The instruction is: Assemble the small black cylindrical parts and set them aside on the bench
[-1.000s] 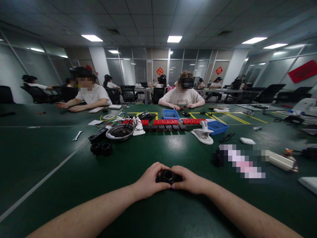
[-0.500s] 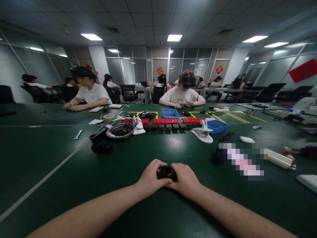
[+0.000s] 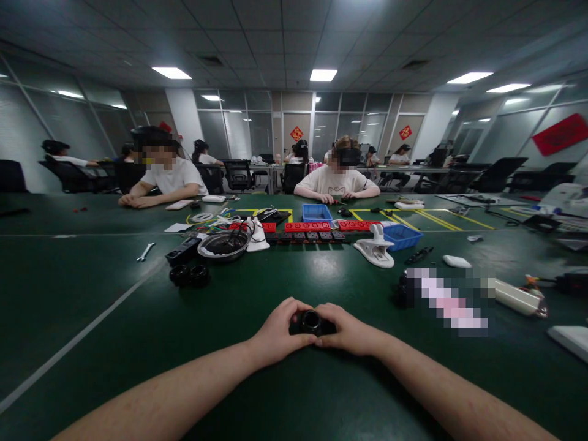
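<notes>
A small black round part [image 3: 311,320] with a hole in its top rests at the near middle of the green table [image 3: 257,278]. From the left, my left hand [image 3: 285,327] curls its thumb and fingers around it. My right hand [image 3: 342,329] is curved about the part's right side, its thumb tip meeting the left thumb in front and its fingertips behind. Dark material fills the gap inside the right hand's curl. Two similar black round parts [image 3: 189,275] stand together at the left.
Across the middle are a metal bowl [image 3: 223,246], red socket strips [image 3: 307,226], a white clamp [image 3: 375,250] and a blue tray [image 3: 402,236]. A wrench [image 3: 146,252] lies left, a beige cylinder [image 3: 514,297] right. Two people sit across the table.
My right hand has shifted slightly right and its curl has widened, showing more dark material inside. My left hand stays around the part. The view has tilted a little.
</notes>
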Demonstrator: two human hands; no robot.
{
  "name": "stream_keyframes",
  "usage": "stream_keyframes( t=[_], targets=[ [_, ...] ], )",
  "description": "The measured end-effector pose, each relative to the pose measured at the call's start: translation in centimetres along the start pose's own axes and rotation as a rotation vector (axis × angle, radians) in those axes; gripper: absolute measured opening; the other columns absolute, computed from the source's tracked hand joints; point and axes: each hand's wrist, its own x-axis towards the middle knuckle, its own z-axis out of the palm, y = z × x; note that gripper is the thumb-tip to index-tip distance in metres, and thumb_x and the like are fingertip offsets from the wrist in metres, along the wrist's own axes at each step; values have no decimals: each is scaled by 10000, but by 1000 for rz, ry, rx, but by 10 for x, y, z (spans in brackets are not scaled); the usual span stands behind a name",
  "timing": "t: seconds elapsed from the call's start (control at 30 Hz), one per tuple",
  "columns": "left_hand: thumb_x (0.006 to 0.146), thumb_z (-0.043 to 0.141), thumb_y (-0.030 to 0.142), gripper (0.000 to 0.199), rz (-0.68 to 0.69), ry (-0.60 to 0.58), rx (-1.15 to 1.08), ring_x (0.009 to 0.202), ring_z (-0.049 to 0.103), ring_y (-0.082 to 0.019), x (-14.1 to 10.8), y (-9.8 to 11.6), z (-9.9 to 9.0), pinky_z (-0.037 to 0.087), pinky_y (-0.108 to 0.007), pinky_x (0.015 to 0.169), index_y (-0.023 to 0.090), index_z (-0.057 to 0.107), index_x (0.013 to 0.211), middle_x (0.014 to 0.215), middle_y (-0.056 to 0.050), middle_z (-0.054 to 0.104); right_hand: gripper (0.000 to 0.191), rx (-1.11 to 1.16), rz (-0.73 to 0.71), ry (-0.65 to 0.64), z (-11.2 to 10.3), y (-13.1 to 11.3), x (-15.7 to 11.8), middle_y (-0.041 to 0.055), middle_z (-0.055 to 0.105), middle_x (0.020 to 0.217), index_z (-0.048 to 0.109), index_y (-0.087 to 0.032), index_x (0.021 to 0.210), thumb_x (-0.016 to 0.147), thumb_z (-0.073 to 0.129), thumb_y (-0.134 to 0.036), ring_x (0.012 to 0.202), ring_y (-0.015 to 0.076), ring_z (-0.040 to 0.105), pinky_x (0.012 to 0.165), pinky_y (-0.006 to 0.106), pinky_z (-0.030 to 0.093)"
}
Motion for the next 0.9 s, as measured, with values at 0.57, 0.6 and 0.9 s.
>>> stream_keyframes(
  t=[0.57, 0.6, 0.9],
  targets=[
    [584, 690, 316, 371, -93, 35, -18, 737, 453, -156, -2, 6, 7, 371, -237, 609, 188, 521, 888, 850, -6, 471, 320, 87, 174, 93, 8, 3, 3, -39, 474, 684, 471, -155, 682, 522, 715, -287, 639, 112, 442, 531, 190, 324],
    [581, 691, 302, 365, -107, 52, -15, 743, 455, -159, -3, 8, 9, 372, -241, 615, 188, 519, 882, 852, -5, 473, 345, 46, 197, 108, 10, 1, 3, -38, 473, 677, 457, -159, 673, 507, 719, -308, 632, 113, 440, 520, 191, 315],
    [583, 675, 243, 308, -146, 156, 7, 732, 460, -164, -3, 8, 10, 375, -259, 627, 177, 512, 836, 818, 1, 478, 386, -377, 319, 258, 26, -19, 3, 38, 540, 756, 497, -167, 752, 578, 625, -488, 707, 196, 487, 609, 284, 325]
  ],
)
